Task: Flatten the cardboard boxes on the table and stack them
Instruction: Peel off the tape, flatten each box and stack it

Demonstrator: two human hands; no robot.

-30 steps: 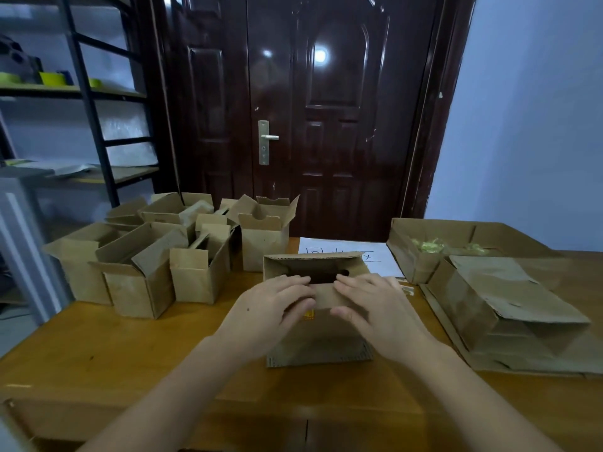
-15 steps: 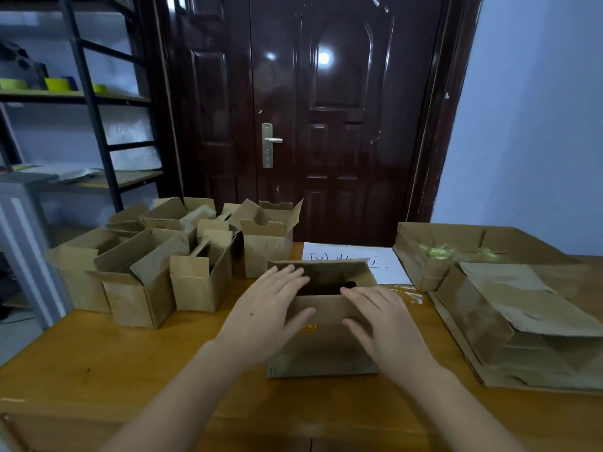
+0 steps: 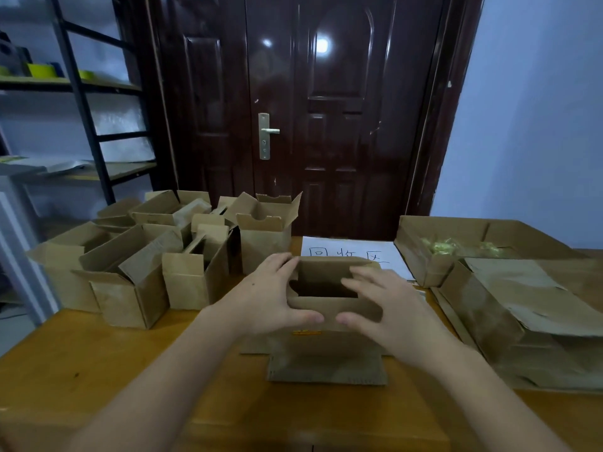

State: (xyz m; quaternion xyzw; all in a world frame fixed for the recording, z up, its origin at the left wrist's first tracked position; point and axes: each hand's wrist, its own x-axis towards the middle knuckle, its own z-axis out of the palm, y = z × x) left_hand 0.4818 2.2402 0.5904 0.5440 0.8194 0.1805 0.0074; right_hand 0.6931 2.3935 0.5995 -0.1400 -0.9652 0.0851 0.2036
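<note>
While box (image 3: 326, 321) sits mid-table (image 3: 98, 370), half-collapsed w/ mouth gaping: left hand (image 3: 264, 301) & right hand (image 3: 388, 308) now spread off top panel, fingers straight, gripping nothing, vs. pressing flat 1 s ago. Not flat yet; re-press reqd.

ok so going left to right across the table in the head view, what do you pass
cluster of open small boxes → left hand → box being worked on → right hand → large flattened boxes. The white sheet with writing lies behind the middle box, so I leave it out of the order.
</note>
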